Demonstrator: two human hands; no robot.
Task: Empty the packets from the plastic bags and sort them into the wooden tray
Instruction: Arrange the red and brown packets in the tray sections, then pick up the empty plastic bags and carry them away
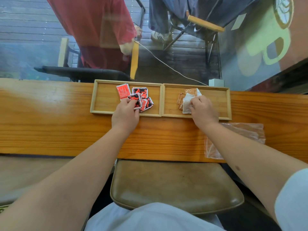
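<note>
Two wooden trays stand side by side at the counter's far edge. The left tray point(103, 97) holds several red-and-black packets point(140, 92). My left hand point(125, 114) pinches one red packet point(135, 98) at the pile's near side. In the right tray point(220, 104) lie several pale orange and white packets point(189, 93). My right hand point(202, 110) rests on them, its fingers closed on a white packet point(186, 104). An empty clear plastic bag point(250, 130) lies flat on the counter to the right, partly under my right forearm.
The wooden counter point(50, 122) runs left to right, with a glass pane just behind the trays. A small white box point(216, 82) sits behind the right tray. A brown cushioned stool point(175, 185) is below the counter's near edge. Seated people and chairs show beyond the glass.
</note>
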